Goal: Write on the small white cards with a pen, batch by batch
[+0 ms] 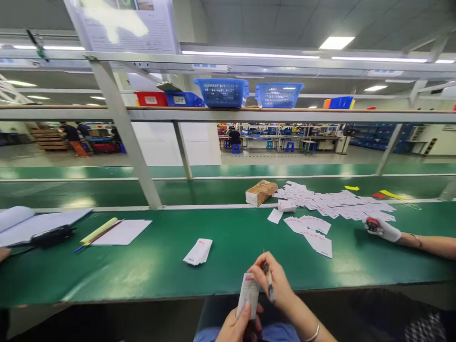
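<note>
Near the table's front edge, my left hand (239, 324) grips a small stack of white cards (248, 293) with red print, thumb on top. My right hand (276, 280) holds a pen (270, 285) between its fingers, and its fingertips touch the top corner of that stack. A second small pile of white cards (198, 251) lies on the green table (142, 270), left of my hands. To the right, fanned cards (318, 242) are spread on the table, with a short stack of cards (286, 205) behind them.
Many cards (335, 202) lie scattered beside a brown paper package (261, 192). A co-worker's gloved hand (384, 230) holds a red-and-black object at right. Paper (123, 232) with pens and a black device (53, 236) lie left. A metal post (130, 142) stands behind.
</note>
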Demonstrator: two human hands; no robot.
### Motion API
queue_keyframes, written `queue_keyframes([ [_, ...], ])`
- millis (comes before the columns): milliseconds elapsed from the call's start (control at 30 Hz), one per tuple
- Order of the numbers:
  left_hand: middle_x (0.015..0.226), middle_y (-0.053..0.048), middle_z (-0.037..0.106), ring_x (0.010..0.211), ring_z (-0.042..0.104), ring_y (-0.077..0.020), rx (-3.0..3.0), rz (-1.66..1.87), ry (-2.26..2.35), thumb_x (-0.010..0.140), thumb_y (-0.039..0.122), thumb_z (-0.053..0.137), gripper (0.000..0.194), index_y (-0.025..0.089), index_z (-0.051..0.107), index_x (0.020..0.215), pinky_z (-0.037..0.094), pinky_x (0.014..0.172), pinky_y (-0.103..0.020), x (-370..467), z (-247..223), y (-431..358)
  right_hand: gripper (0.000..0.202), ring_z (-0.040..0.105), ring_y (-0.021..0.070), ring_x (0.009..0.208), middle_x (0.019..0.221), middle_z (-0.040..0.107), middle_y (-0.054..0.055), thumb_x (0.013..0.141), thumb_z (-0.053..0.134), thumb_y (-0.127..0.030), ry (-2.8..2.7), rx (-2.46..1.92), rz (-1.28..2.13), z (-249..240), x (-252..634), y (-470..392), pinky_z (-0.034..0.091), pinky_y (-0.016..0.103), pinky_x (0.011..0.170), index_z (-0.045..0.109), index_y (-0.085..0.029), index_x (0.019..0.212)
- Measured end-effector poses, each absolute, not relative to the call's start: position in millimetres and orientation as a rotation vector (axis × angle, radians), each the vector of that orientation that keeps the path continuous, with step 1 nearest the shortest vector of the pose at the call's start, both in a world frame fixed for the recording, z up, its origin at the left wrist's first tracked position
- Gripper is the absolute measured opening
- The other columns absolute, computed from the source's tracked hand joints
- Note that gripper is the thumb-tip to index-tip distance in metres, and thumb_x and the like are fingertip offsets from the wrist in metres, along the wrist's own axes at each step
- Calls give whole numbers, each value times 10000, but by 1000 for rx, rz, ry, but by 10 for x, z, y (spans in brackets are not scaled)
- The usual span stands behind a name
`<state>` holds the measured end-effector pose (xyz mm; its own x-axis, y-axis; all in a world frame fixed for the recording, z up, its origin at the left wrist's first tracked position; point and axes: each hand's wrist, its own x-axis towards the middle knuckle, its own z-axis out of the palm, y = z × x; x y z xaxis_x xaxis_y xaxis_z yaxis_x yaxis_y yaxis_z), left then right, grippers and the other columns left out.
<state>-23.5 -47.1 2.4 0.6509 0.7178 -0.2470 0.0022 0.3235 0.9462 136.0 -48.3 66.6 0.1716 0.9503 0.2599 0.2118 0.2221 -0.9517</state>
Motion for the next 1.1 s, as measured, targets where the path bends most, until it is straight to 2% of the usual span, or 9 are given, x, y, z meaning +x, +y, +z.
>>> queue_keyframes([
  [100,654,-49,633,595,591,-167,1212,560,691,671,900,444,845,141,673,966,464,605,-283,-175,23,-457,479,389,103,566,615,432,-54,713,671,-637,-1218,-1244,828,772,1424,-471,356,246,556,451,-213,737],
  [233,647,-70,625,601,597,-180,1313,482,621,697,914,356,922,103,692,980,487,662,-326,-157,23,-512,493,406,111,565,597,434,-47,663,708,-641,-1205,-1317,867,776,1454,-605,369,250,546,473,-208,679],
  [333,640,-78,605,597,575,-184,1309,476,585,650,942,362,973,87,711,957,489,696,-359,-190,56,-598,490,433,122,558,601,466,-36,631,719,-649,-1171,-1384,857,698,1494,-648,389,252,521,499,-213,679],
  [500,635,-75,612,628,564,-187,1237,570,643,682,915,385,938,90,708,987,484,722,-354,-268,129,-598,453,455,129,551,600,495,-30,647,714,-626,-1289,-1374,956,666,1475,-438,411,255,506,516,-223,701],
  [667,721,-128,694,677,621,-217,1243,632,687,743,866,382,902,69,696,1027,492,740,-364,-301,188,-508,423,457,120,538,575,506,-38,636,740,-570,-1388,-1395,956,773,1431,-192,418,264,530,514,-218,695],
  [933,899,-180,737,826,675,-255,1174,580,679,790,768,487,782,56,688,1044,502,815,-386,-319,329,-367,380,583,149,655,743,688,23,643,775,-449,-1351,-1391,1084,814,1521,-75,482,296,637,507,-217,780],
  [1100,934,-179,742,839,681,-257,1162,572,665,821,724,496,730,62,694,1056,505,824,-387,-334,335,-325,368,513,121,564,646,628,-16,639,779,-449,-1369,-1477,1025,803,1528,-57,426,268,553,510,-221,744],
])
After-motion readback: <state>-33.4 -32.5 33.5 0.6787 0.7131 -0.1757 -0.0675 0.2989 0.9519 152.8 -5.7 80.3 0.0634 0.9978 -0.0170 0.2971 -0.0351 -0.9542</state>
